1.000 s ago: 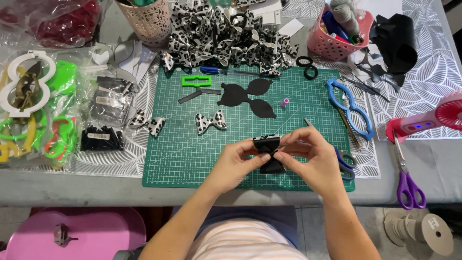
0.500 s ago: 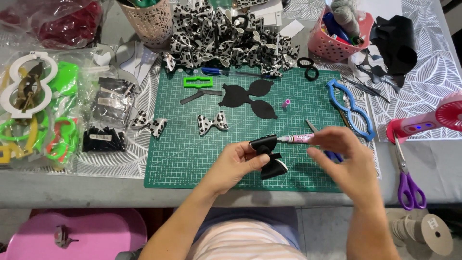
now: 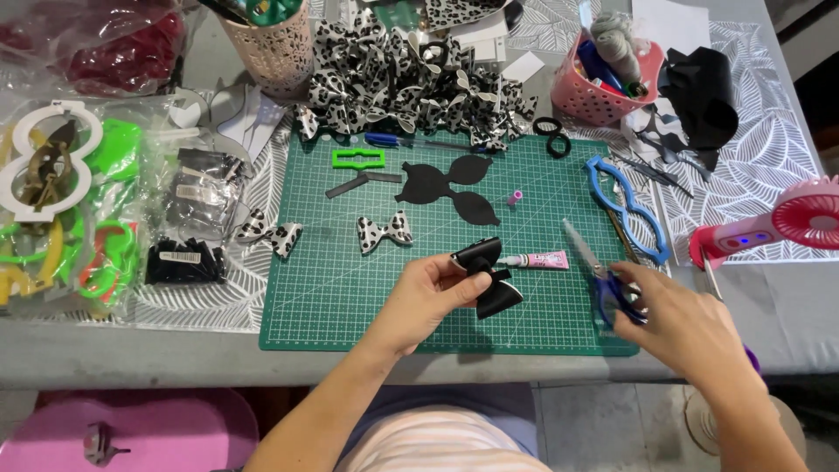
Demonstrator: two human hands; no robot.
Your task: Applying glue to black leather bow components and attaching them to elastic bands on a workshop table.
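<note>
**Bow held, scissors being picked up**

Bow-making is sitting at the assembly stage, by my reading. The left hand point(image 3: 428, 293) is pinching a black bow point(image 3: 486, 275) at its middle, thumb and fingers clenched on the centre fold, and is holding it just above the green mat point(image 3: 332, 288), near the mat's middle front. The bow's loops are standing open to the right of the fingers. A pink glue tube point(image 3: 537, 260) is lying on the mat just beside the bow, nozzle pointing toward it.

The right hand point(image 3: 677, 319) is lying over the blue-handled scissors point(image 3: 603, 275) at the mat's right edge, fingers curling onto the handles; whether they are fully through the loops I cannot tell. The blades are pointing up and left, toward the tube.

A black bow-shaped cutout point(image 3: 450, 183) and a black strip point(image 3: 363, 181) are lying farther back on the mat, with two spotted bows point(image 3: 384, 232) to the left and a heap of them point(image 3: 411, 74) behind.

Judging from this, the next move calls for a firm hold on the scissors while the left hand is keeping the fold pinched, so the loops are not springing open.
</note>
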